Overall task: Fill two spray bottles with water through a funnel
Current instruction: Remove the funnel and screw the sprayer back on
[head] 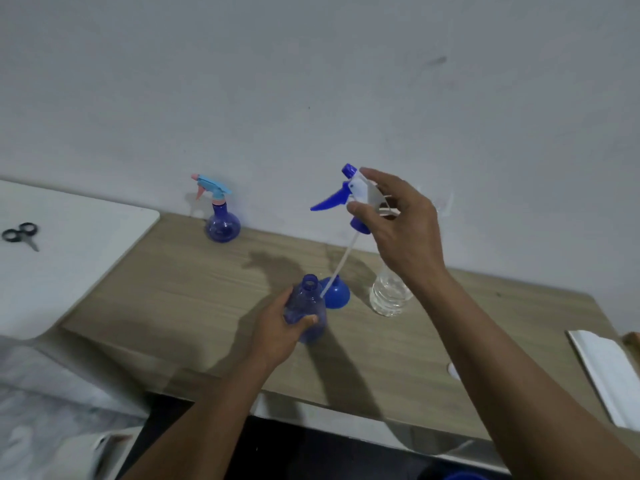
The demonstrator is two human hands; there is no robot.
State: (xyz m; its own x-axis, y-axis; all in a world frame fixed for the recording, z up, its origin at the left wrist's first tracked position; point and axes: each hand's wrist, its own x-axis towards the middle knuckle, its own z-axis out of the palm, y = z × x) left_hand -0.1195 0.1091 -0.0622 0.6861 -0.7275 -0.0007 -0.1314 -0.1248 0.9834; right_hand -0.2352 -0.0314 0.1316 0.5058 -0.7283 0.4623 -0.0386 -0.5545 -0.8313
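Observation:
My left hand (277, 327) grips a translucent blue spray bottle (306, 310) that stands on the wooden table (194, 292) with its neck uncapped. My right hand (401, 223) holds the blue and white spray head (349, 195) up in the air; its white dip tube (341, 265) slants down and ends just beside the bottle's mouth. A blue funnel (336, 292) lies wide end down right behind the bottle. A clear bottle of water (388, 292) stands to the right, partly hidden by my right wrist. A second round blue spray bottle (221, 220) with a light blue and pink head stands by the wall.
A white board (79, 244) with black scissors (20, 234) on it lies at the left. A white folded sheet (609, 368) rests at the table's right edge. The grey wall (311, 98) runs right behind the table.

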